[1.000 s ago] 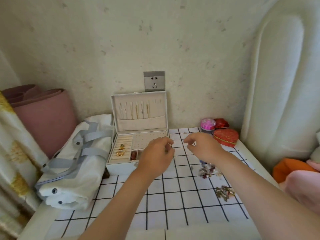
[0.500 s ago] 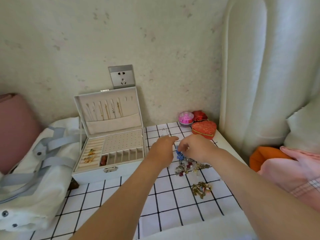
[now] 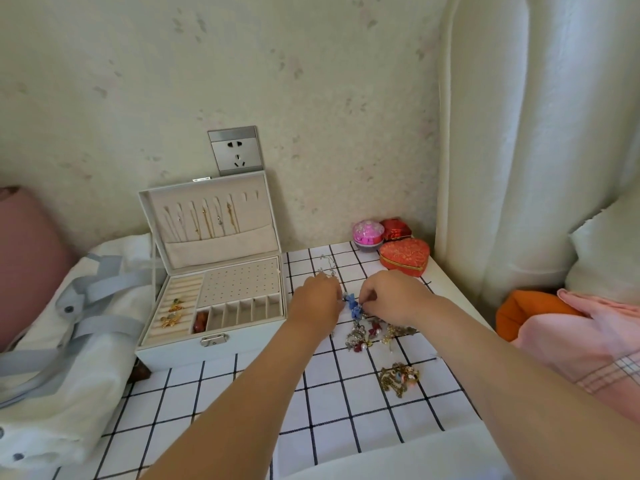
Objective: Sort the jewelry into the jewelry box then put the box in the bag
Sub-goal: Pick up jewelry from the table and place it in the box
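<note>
My right hand [image 3: 391, 299] pinches a blue flower ornament [image 3: 353, 305] at the edge of the jewelry heap [image 3: 363, 336] on the checked cloth [image 3: 242, 410], right of the open jewelry box [image 3: 173, 351]; my left hand [image 3: 317, 301] curls alongside, its grip unclear.

Matt velvety jewelry box [image 3: 239, 285] lining, shiny metal clasp [image 3: 214, 339], checked cloth [image 3: 221, 403] beneath.

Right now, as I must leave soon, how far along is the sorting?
Done: the open white jewelry box holds gold chains in its lid, rings in its tray. In hand: right hand pinches a blue flower piece, left hand alongside. Left: two jewelry heaps, closing, bagging.
</note>
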A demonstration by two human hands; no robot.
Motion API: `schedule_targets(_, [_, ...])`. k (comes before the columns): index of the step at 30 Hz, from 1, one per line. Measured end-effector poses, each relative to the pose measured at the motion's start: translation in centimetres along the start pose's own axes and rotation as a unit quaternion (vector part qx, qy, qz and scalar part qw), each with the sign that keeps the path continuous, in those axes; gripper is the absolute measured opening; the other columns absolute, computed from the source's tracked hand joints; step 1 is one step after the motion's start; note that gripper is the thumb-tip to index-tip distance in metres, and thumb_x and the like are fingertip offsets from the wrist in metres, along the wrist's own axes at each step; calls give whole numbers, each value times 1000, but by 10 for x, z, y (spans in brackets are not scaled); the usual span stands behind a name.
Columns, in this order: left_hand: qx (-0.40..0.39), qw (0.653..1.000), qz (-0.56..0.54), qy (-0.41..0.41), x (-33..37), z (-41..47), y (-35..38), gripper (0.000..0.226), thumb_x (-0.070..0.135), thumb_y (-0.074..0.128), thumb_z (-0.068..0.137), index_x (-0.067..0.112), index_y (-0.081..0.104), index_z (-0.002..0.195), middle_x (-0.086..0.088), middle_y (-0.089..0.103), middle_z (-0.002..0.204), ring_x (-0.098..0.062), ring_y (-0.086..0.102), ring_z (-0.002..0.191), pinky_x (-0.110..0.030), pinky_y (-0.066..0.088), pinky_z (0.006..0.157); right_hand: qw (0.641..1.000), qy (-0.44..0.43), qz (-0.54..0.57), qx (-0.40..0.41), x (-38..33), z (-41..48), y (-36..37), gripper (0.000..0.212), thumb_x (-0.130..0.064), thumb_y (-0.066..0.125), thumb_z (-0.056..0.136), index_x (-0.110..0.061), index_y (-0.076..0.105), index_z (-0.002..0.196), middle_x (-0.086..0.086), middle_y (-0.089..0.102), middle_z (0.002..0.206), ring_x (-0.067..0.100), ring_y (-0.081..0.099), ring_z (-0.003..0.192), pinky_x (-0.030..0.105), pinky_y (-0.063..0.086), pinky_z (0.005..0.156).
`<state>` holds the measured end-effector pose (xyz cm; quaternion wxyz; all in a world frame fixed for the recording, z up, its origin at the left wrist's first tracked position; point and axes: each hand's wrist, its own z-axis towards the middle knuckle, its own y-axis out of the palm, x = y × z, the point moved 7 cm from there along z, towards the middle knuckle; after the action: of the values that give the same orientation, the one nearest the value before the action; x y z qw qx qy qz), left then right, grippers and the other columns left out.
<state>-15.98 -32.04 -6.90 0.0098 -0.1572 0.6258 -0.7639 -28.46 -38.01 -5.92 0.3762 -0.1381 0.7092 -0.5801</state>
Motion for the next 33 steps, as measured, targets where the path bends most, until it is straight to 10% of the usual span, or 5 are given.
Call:
schedule_targets(9, [-64,997,18,50,12,3,3,22,23,59,96,28,71,114,-4,59,107,-25,56,104,-41,52,86,1000,-15,11,-7,-6,3,2,24,-18,62,89,-32,79,99,-13,73,100,12,65,90,36,56,83])
schedule_targets(33, [119,964,-230,-54,-91,-60,-112,3,25,59,97,23,59,99,9,58,78,-5,51,65,-14,35,56,931,-10,363,32,-115,21,-22,13,-14,61,97,-22,69,104,1,73,93,14,70,62,27,53,49])
